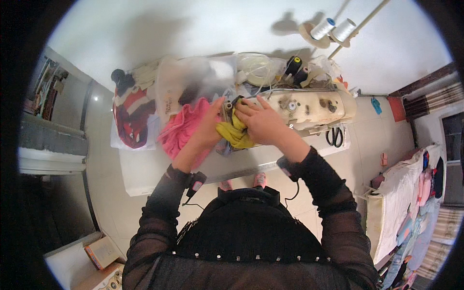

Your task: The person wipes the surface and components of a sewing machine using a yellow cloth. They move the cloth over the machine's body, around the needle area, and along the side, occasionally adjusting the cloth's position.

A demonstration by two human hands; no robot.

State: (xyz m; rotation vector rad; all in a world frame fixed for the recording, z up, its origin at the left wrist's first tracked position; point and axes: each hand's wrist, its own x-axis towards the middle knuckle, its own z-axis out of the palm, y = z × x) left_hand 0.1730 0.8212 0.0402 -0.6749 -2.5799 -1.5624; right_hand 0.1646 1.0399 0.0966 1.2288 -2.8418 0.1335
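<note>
A bunched yellow-green cloth lies at the needle end of a cream sewing machine. My right hand grips its upper part, fingertips against the machine's end. To the left of it is my left hand, fingers stretched towards the machine and thumb side touching the cloth's edge; whether it holds any of it is hidden. A bright pink fabric piece spreads under and beside my left hand. The needle and presser foot are covered by the cloth and hands.
Black-handled scissors lie on the white sewing table at the right. Left stands a red, white and dark knitted item. Behind are plastic bags and dark thread cones. White thread spools sit on a stand.
</note>
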